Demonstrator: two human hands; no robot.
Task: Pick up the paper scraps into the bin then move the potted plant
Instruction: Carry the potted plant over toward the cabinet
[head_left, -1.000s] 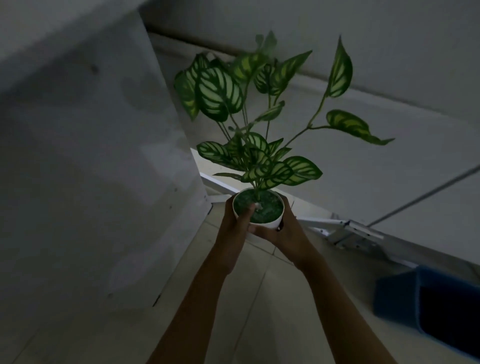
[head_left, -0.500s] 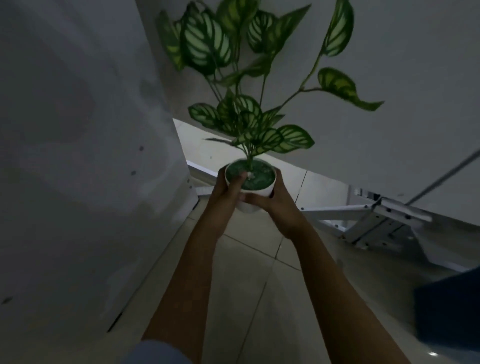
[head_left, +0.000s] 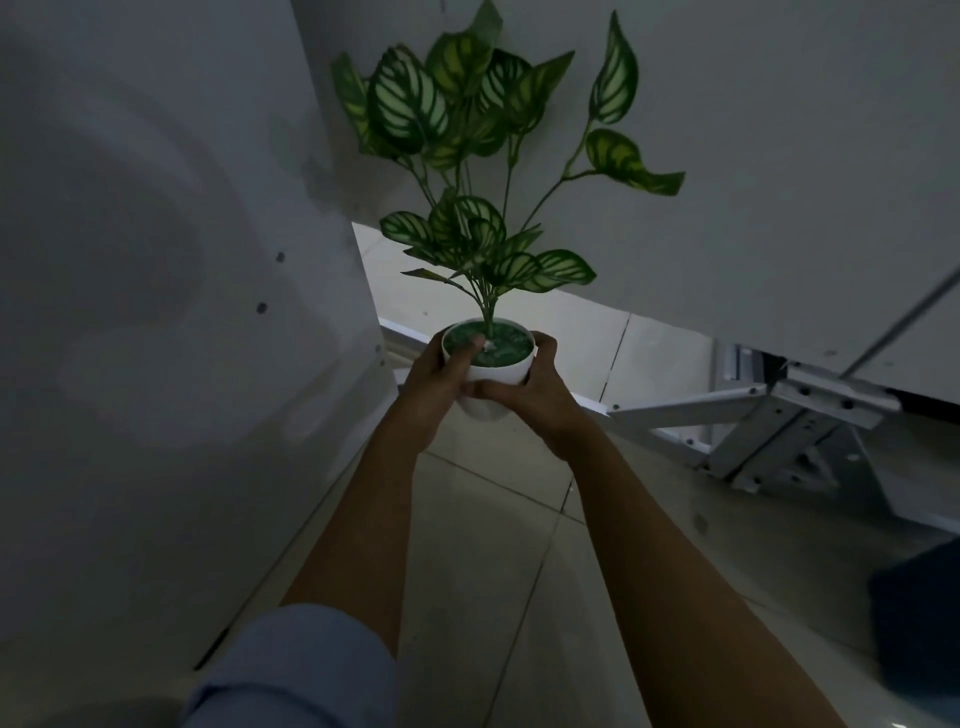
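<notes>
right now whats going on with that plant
A person is holding a small white pot with a green-and-cream leafed plant in the air with both bare hands, above a pale tiled floor. The left hand wraps the pot's left side with its thumb over the rim; the right hand cups the right side and front. The pot is upright, between white panels. A dark blue bin shows at the right edge. No paper scraps are in view.
</notes>
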